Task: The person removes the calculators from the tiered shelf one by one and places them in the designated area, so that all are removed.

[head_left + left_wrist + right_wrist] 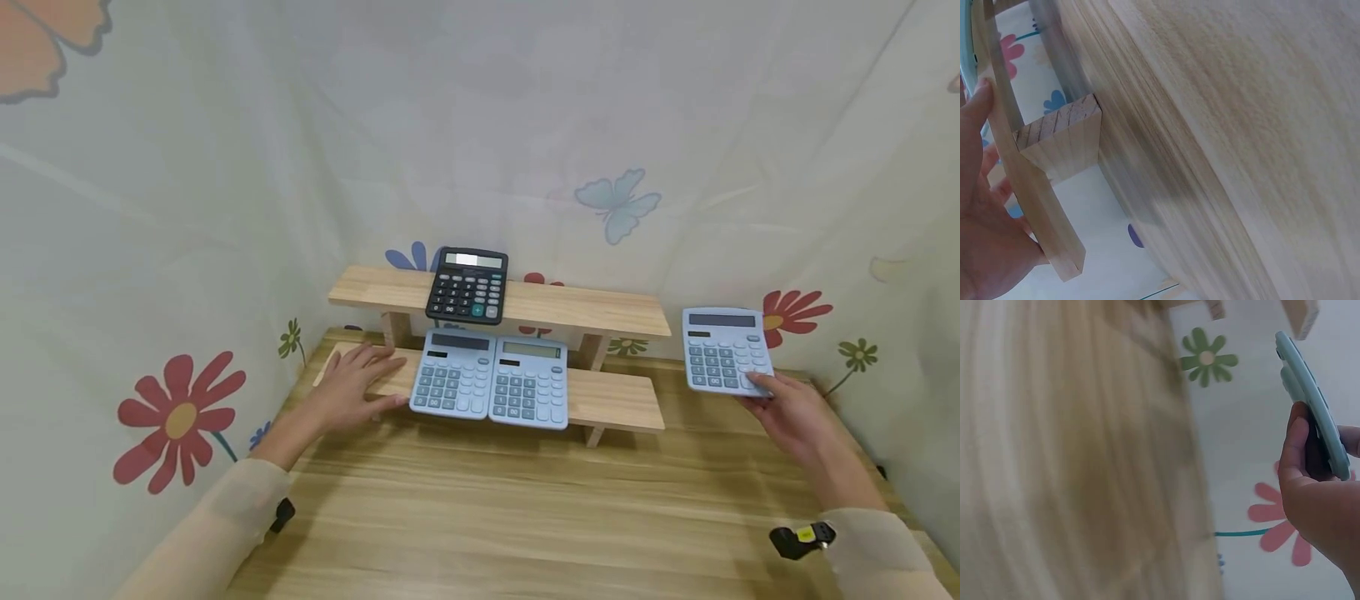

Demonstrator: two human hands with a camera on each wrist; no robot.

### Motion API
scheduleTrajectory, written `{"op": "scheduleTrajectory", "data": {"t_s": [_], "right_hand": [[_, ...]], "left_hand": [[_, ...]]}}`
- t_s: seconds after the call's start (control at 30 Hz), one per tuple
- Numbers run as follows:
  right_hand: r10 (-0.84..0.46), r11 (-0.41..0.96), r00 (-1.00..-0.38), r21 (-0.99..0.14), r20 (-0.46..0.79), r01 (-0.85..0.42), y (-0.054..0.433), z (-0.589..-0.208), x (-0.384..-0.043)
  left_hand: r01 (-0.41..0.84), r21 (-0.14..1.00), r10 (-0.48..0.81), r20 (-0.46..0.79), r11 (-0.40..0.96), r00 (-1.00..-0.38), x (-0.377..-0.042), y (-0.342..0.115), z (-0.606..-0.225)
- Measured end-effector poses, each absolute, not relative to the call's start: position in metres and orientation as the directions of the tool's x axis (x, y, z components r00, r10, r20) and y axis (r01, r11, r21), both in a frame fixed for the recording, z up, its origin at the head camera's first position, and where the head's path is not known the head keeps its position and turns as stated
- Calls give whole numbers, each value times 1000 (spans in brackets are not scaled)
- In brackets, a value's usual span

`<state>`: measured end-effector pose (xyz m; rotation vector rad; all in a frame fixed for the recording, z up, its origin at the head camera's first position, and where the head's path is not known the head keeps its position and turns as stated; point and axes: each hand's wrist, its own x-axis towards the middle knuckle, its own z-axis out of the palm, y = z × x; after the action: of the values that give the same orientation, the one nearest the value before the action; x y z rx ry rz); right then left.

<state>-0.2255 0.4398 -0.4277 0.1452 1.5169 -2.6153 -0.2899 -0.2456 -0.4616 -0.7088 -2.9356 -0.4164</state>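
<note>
My right hand [780, 400] grips a light blue calculator [724, 350] by its lower right corner, lifted above the table to the right of the shelf; in the right wrist view the calculator [1313, 403] shows edge-on with my fingers [1297, 450] behind it. My left hand [356, 385] rests flat on the left end of the lower shelf board [611, 400], fingers straight, touching the left one of two light blue calculators [452, 372] [530, 382] lying side by side there. A black calculator [468, 286] lies on the upper shelf board [577, 307].
The two-tier wooden shelf stands at the back of a wooden table [480, 508]. Flower-printed fabric [180, 417] walls in the left, back and right sides. In the left wrist view the shelf board edge [1029, 181] and a shelf leg [1060, 140] are close to my palm.
</note>
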Motion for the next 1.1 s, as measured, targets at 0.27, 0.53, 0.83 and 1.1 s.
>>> {"op": "scheduleTrajectory", "data": {"t_s": [0.27,0.53,0.83,1.1], "right_hand": [[-38,-387,-980,-901,-195,195,448,-472,-232],[-47,-354,-973,-907,-226,228,450,-495,-237],[-43,-336,-967,-908,-251,251,451,-503,-240],[-22,-117,-956,-949,-293,294,451,-501,-243]], "left_hand": [[465,241,438,160,852,-885,-291,-246,-462],[462,247,435,158,852,-886,-289,-246,-461],[463,250,435,164,850,-886,-287,-247,-459],[464,248,436,160,851,-886,-286,-247,-460]]}}
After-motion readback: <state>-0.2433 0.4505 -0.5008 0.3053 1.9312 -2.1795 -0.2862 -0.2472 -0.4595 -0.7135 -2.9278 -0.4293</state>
